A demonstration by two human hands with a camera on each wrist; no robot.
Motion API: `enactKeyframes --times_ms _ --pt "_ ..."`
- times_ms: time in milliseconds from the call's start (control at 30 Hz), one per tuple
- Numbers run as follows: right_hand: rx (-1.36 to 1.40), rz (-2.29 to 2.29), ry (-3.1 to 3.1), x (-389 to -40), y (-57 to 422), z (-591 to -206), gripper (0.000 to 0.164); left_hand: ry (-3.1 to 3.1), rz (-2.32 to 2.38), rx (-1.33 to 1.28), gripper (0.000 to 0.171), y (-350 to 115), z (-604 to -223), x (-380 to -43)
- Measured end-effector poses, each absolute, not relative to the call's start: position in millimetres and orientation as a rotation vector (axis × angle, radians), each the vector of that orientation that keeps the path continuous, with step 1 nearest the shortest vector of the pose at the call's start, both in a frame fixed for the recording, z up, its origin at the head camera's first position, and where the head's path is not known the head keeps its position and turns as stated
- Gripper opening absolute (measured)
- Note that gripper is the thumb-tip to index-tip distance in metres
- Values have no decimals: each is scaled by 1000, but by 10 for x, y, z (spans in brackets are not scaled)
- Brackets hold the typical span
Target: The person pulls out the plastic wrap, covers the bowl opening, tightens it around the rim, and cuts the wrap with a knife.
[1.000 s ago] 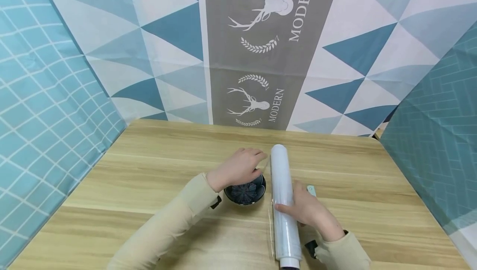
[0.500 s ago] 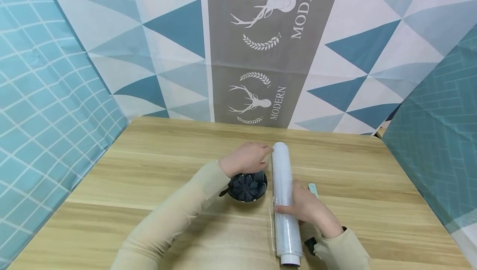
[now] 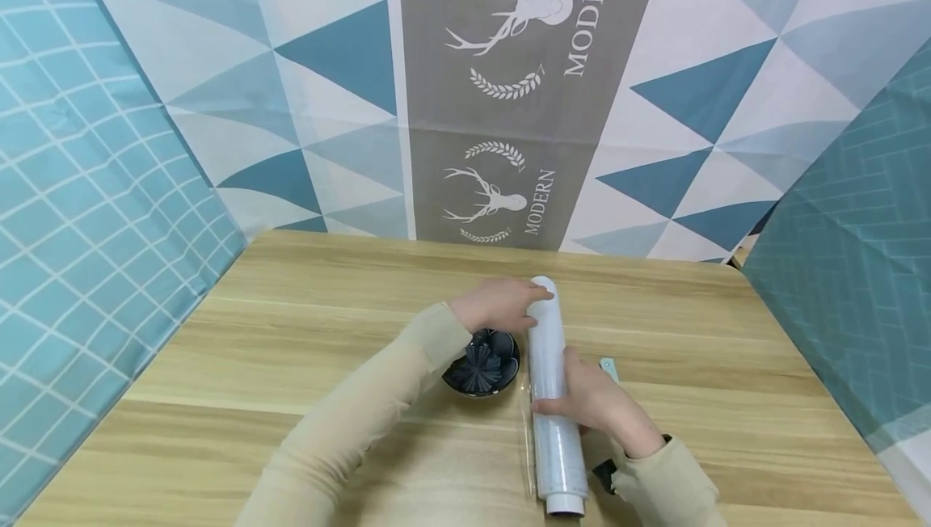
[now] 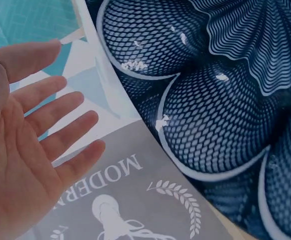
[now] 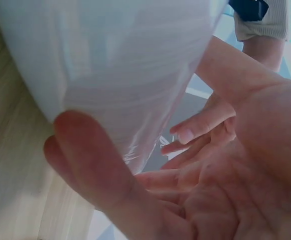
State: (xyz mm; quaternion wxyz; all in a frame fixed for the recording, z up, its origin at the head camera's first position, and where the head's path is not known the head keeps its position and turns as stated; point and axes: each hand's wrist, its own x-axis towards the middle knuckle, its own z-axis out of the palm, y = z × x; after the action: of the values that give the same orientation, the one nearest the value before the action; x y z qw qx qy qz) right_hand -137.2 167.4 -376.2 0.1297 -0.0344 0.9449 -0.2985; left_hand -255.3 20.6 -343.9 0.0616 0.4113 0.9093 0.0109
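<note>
A long roll of cling film [image 3: 556, 438] lies on the table, pointing away from me, with a clear loose flap of film [image 3: 525, 430] along its left side. My right hand [image 3: 600, 402] grips the roll around its middle, thumb across the top and fingers on the right side. In the right wrist view the thumb [image 5: 93, 155] presses on the white roll [image 5: 110, 55]. My left hand [image 3: 502, 305] reaches over the roll's far end, fingers extended and apart in the left wrist view. Under its wrist stands a dark blue petal-patterned bowl [image 3: 476, 373], large in the left wrist view.
A light teal piece with a hole in its end [image 3: 609, 367] lies right of the roll, partly hidden by my right hand. The wooden table [image 3: 349, 284] ends at a patterned cloth backdrop [image 3: 480, 107], with tiled-print cloths on both sides.
My left hand has moved right, from above the bowl to over the roll's far end. My right hand keeps its hold on the roll, which has barely moved.
</note>
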Motion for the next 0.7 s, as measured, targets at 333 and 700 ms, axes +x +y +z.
enactKeyframes --times_ms 333,700 --pt "-184 -843 2779 -1461 1676 -3746 83 2637 -78 1298 48 368 -3501 -2561" --pt "-370 -701 2831 -1631 1714 -3752 81 2673 -186 1213 38 365 -3539 -2604"
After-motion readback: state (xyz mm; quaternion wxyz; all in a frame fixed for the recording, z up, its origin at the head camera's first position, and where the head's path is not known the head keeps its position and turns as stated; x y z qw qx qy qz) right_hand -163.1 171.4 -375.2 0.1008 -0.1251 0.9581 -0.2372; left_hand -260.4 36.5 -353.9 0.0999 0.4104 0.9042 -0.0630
